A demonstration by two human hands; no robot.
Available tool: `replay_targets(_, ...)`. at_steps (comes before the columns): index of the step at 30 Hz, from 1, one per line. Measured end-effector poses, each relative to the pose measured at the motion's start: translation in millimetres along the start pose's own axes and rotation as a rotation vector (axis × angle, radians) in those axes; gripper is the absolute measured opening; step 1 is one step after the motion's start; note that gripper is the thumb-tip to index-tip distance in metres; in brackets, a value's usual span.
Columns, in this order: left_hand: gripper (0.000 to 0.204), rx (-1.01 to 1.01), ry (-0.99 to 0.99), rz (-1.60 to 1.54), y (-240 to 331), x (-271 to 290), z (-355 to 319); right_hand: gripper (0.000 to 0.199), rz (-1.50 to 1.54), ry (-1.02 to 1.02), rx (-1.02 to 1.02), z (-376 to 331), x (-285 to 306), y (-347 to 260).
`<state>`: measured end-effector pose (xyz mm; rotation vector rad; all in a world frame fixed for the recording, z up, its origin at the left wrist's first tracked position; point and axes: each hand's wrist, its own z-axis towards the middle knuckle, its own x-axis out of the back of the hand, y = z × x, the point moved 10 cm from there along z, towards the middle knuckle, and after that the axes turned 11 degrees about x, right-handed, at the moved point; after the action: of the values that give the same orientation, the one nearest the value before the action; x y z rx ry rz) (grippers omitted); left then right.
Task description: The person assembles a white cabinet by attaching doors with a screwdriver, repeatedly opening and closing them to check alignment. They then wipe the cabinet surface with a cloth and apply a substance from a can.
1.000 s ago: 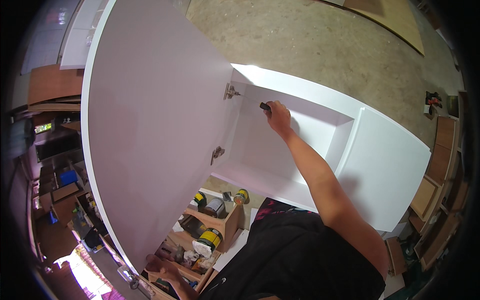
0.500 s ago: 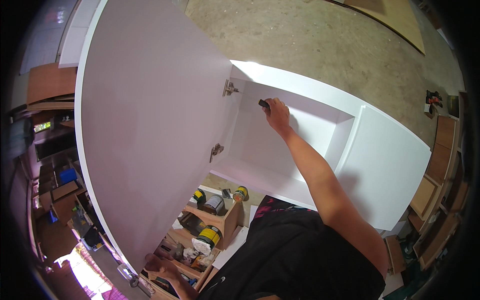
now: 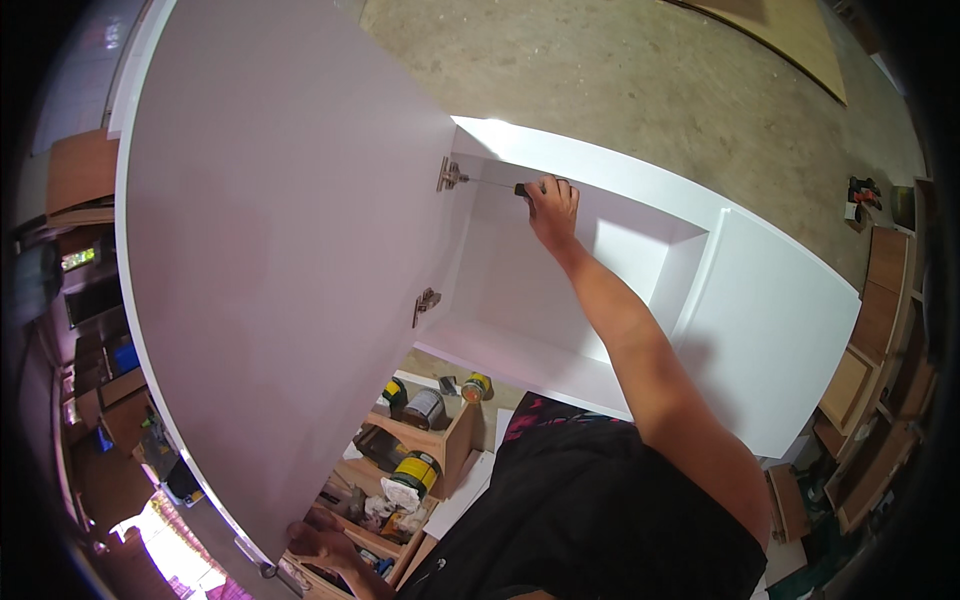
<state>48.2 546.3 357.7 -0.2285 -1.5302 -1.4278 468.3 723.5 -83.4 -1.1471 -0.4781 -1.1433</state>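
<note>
My right hand (image 3: 553,212) grips a screwdriver (image 3: 521,189) by its dark handle, inside a white cabinet (image 3: 600,160). Its thin shaft reaches left to the upper metal hinge (image 3: 452,175), and the tip meets the hinge's cabinet side. A second hinge (image 3: 426,305) sits lower along the same edge. The large white door (image 3: 270,250) stands swung open to the left. At that door's lower corner is my left hand (image 3: 330,548), its fingers in shadow and seemingly curled on the door edge.
A wooden tote (image 3: 458,440) below the cabinet holds several paint cans (image 3: 415,475), rags and small tools. Another white door (image 3: 770,330) covers the cabinet's right part. Wooden panels (image 3: 885,270) lean along the right side. A plywood sheet (image 3: 780,35) lies on the concrete floor (image 3: 600,70).
My right hand has risen slightly, bringing the screwdriver nearly level with the upper hinge. The open door appears a little farther left. My left hand stays about where it was.
</note>
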Motion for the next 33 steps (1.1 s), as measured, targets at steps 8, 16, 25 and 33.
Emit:
replay_targets(8,0.070,0.090,0.117,-0.049,-33,19,8,0.025,0.078,-0.057,0.233,4,-1,-3)
replay_targets(16,0.071,0.057,0.063,0.043,-19,12,6,0.018,0.362,-0.326,0.132,13,-22,9)
replay_targets(25,0.053,-0.117,-0.051,-0.071,-76,47,-16,0.039,0.486,-0.493,-0.333,-51,-6,36)
replay_targets(33,0.029,-0.677,-0.402,0.180,18,-41,-129,0.047,0.877,-0.533,-0.466,-217,153,0)
